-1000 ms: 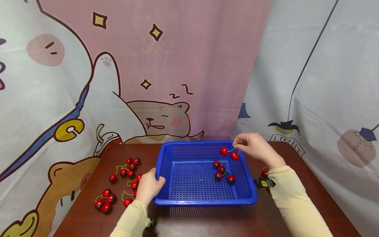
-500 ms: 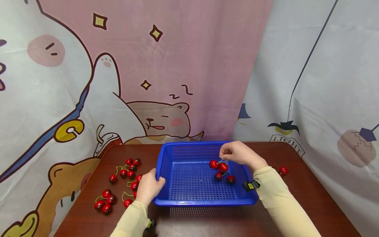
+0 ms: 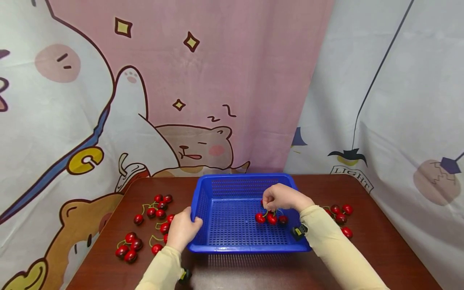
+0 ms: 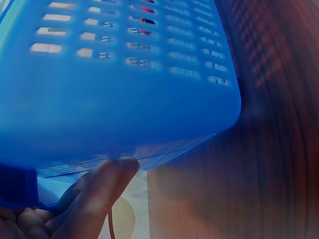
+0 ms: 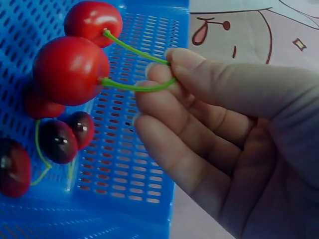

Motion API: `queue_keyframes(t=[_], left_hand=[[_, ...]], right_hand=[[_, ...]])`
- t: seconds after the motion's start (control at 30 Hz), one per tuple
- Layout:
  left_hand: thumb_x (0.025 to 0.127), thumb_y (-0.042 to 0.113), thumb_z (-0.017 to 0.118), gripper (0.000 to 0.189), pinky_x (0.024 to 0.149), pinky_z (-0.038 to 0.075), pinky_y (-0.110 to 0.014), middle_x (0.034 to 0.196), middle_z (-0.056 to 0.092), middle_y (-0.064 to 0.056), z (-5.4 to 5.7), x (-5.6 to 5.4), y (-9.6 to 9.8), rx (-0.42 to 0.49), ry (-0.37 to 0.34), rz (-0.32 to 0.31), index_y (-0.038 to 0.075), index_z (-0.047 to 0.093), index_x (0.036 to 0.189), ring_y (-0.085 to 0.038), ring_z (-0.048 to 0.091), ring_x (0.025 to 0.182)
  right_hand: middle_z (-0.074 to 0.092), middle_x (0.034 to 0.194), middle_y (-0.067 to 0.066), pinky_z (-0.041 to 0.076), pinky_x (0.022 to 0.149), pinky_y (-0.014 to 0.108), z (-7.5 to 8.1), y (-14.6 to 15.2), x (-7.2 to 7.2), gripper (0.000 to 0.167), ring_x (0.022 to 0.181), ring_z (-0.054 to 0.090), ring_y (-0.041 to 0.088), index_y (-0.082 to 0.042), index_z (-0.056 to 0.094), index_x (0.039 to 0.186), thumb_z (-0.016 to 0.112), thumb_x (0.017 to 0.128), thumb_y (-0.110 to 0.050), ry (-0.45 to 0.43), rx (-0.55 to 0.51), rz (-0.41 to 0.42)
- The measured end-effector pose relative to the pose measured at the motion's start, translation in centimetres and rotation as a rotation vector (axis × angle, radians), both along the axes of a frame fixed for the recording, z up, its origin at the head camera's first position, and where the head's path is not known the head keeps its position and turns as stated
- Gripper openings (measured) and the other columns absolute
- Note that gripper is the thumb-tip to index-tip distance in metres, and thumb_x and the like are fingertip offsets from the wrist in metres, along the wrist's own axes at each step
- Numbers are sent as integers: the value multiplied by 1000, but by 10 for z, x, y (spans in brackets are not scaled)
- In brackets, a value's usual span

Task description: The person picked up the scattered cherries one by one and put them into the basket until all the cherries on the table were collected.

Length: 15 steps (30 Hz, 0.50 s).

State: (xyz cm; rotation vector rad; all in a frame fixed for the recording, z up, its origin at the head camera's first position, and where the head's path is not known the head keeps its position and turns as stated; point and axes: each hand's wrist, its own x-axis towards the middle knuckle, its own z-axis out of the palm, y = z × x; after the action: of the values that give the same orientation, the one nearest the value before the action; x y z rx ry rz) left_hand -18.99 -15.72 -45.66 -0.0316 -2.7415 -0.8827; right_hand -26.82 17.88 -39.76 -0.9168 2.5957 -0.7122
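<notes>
A blue perforated plastic basket [image 3: 250, 248] stands on the table. My left hand [image 3: 184, 228] grips its left rim; in the left wrist view the fingers [image 4: 94, 199] lie against the outside of the basket wall. Over the right half of the basket, my right hand [image 3: 284, 196] pinches the joined green stems of a pair of red cherries [image 5: 70, 72] between thumb and fingertips. This pair hangs low inside the basket. Darker cherries [image 5: 59, 142] with green stems lie below it on the basket floor, partly hidden by the hand in the head view.
On the brown table [image 3: 217, 274], several cherries [image 3: 130, 247] lie in bunches left of the basket, some behind the left hand. More cherries [image 3: 340, 218] lie to the right, partly covered by the right sleeve. A printed curtain [image 3: 253, 100] hangs behind the table.
My right hand has moved left and down from the basket's back right corner, lowering the pair of cherries into the basket. More cherries show at the right. My left hand keeps its place.
</notes>
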Motion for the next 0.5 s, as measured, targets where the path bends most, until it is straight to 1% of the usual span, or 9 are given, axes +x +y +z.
queue_keyframes(t=[0.2, 0.33, 0.5], left_hand=[[81, 10, 63, 17, 60, 52, -47, 75, 66, -15, 0, 0, 0, -3, -4, -1, -2, 61, 91, -29, 61, 60], [80, 11, 63, 16, 60, 52, -47, 74, 66, -15, -1, 0, 0, -8, 5, 2, -2, 61, 90, -29, 60, 59], [79, 11, 62, 15, 58, 51, -47, 72, 65, -15, -1, 0, -1, -10, 16, 4, -1, 60, 88, -30, 59, 58]], right_hand=[[62, 64, -3, 46, 56, 27, -8, -5, 2, 19, 57, 55, 9, -11, 65, 71, 68, 81, 5, -44, 37, 9], [62, 64, -3, 48, 56, 28, -12, -7, 3, 18, 57, 54, 9, -9, 66, 70, 69, 82, 4, -77, 64, -9], [63, 64, -1, 50, 58, 30, -16, -8, 4, 18, 58, 58, 13, -7, 67, 70, 69, 83, 6, -131, 89, -37]])
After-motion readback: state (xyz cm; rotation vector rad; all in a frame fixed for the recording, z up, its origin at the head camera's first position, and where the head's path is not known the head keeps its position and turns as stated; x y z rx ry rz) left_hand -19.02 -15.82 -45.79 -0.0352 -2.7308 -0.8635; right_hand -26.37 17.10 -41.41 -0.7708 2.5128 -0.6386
